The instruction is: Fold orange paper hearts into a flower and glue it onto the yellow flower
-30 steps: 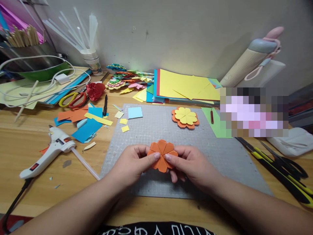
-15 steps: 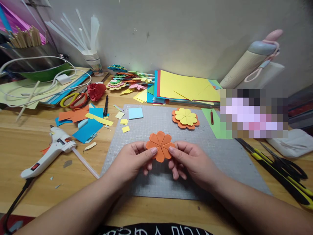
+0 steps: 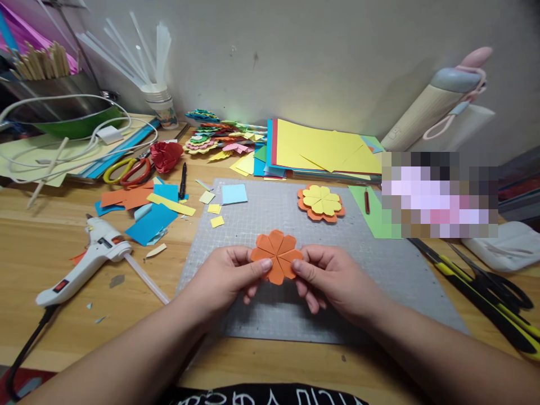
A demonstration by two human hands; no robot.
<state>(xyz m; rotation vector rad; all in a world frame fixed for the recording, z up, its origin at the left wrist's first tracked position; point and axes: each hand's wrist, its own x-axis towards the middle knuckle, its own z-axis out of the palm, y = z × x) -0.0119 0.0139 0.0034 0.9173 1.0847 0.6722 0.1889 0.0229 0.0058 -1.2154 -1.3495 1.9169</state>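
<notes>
An orange paper flower (image 3: 277, 247) with several creased petals is held up above the grey cutting mat (image 3: 253, 320). My left hand (image 3: 236, 275) pinches its left edge, thumb on top and fingers beneath. On the opposite edge my right hand (image 3: 323, 275) grips it the same way, its lower fingers loosely curled. Beyond the hands, a yellow paper flower (image 3: 322, 199) lies on top of a larger orange paper flower (image 3: 314, 214) on the mat. The undersides of the held flower and most fingertips are hidden.
On the left lie a hot glue gun (image 3: 86, 261), paper scraps (image 3: 154, 224) and scissors (image 3: 135, 171). Coloured paper sheets (image 3: 329, 146) and finished paper flowers (image 3: 206, 140) are at the back. A yellow-black cutter (image 3: 485, 304) and black scissors (image 3: 502, 287) rest at right.
The orange flower has tilted slightly and sunk a little, still between both hands. The fingers of my right hand have shifted a bit beneath it.
</notes>
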